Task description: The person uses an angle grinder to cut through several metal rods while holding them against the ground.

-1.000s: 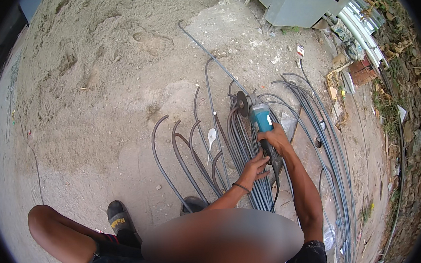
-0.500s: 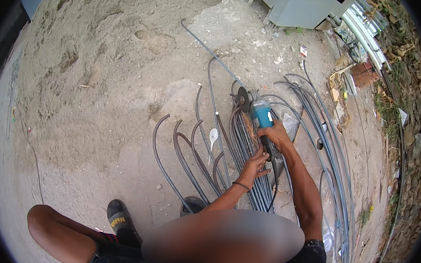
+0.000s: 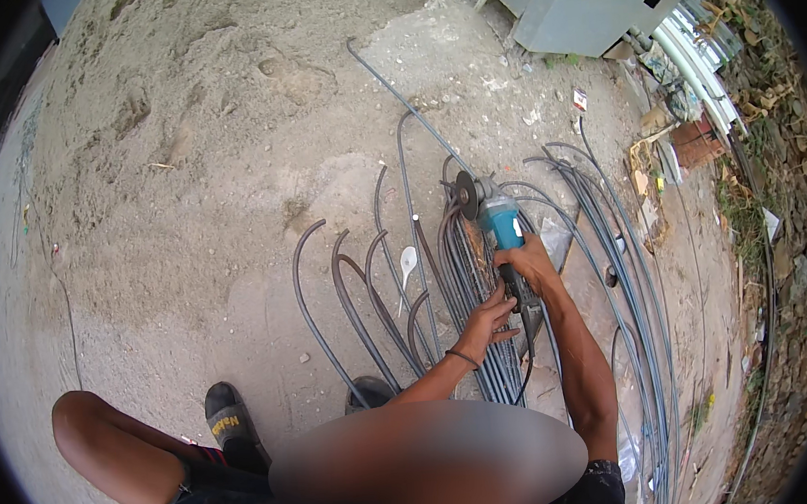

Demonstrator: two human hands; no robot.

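Note:
An angle grinder (image 3: 504,223) with a teal body and a dark cutting disc (image 3: 468,195) lies over a bundle of steel bars (image 3: 471,294). My right hand (image 3: 532,263) is wrapped round the middle of its body. At the rear handle my left hand (image 3: 492,319) holds on, its fingers partly stretched along the dark grip. The disc stands upright beside the bars near their far end, and orange sparks streak back from it toward my hands. A black power cord (image 3: 528,361) hangs from the handle toward me. Whether the disc touches a bar I cannot tell.
Bent bar ends (image 3: 307,288) curve up on the left, near my feet. A second group of bars (image 3: 637,328) runs along the right. A white spoon-shaped piece (image 3: 408,263) lies among the bars. Farther off stand a grey metal box (image 3: 584,10) and a sand heap (image 3: 209,68).
The grinder and both hands stay almost in place. The sparks beside the grinder look shorter than before.

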